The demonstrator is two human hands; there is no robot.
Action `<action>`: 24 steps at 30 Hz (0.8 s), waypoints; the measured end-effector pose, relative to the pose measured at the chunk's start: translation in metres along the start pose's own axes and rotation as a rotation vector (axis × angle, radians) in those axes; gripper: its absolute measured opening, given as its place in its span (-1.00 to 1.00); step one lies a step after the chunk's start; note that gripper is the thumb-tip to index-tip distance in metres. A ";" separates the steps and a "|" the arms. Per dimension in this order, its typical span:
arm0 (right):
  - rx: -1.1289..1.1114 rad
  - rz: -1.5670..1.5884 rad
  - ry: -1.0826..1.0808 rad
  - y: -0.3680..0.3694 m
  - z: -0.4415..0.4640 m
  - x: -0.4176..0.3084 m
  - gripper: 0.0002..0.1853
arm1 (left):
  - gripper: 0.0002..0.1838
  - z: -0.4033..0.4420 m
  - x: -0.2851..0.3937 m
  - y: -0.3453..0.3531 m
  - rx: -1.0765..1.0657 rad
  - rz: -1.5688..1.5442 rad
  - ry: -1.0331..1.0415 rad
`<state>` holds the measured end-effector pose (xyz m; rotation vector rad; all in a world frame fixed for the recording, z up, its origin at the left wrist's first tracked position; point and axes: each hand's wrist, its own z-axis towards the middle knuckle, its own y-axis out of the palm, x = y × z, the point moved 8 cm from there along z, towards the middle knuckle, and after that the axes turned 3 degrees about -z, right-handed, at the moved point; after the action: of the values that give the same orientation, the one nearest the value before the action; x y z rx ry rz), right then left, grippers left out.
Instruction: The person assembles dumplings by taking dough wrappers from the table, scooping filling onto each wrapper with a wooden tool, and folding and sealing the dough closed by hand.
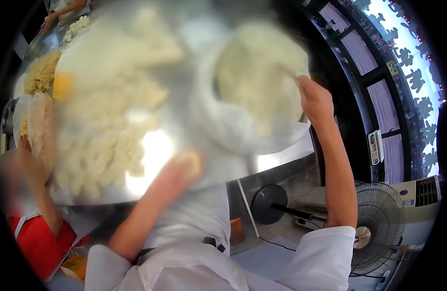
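Left hand point(172, 173): we hold a pale lump point(191, 165).
Right hand point(317, 101): curled at the bowl point(233, 131); we cannot tell its grip.
Fan badge point(363, 237): too small to read.

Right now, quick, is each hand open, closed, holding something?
Left hand: closed on a pale lump, blurred.
Right hand: closed by the edge of the round container; anything held is unclear.

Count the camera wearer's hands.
2: the left hand holds a blurred pale piece by the table; the right hand is at the right of the round container. Neither is hidden.
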<state>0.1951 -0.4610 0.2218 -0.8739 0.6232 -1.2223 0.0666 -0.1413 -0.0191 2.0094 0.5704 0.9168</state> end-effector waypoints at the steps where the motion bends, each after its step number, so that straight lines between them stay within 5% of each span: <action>1: -0.039 -0.014 -0.001 0.007 0.001 -0.002 -0.84 | -0.59 -0.002 0.005 0.001 -0.002 0.174 0.038; 10: -0.143 -0.022 -0.032 0.011 -0.011 -0.034 -0.83 | -0.58 -0.007 0.023 0.010 -0.034 0.359 0.167; 16: -0.229 -0.005 0.018 0.023 -0.026 -0.038 -0.83 | -0.58 -0.010 0.021 0.019 -0.005 -0.013 0.092; 22: -0.287 -0.057 0.000 0.019 -0.044 -0.044 -0.81 | -0.58 -0.009 0.030 0.033 -0.037 0.097 0.140; 24: -0.292 -0.062 0.009 0.018 -0.046 -0.047 -0.80 | -0.58 -0.010 0.040 0.042 -0.074 0.496 0.296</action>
<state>0.1559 -0.4247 0.1802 -1.1389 0.8003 -1.2086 0.0869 -0.1325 0.0351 1.9952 0.1846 1.5271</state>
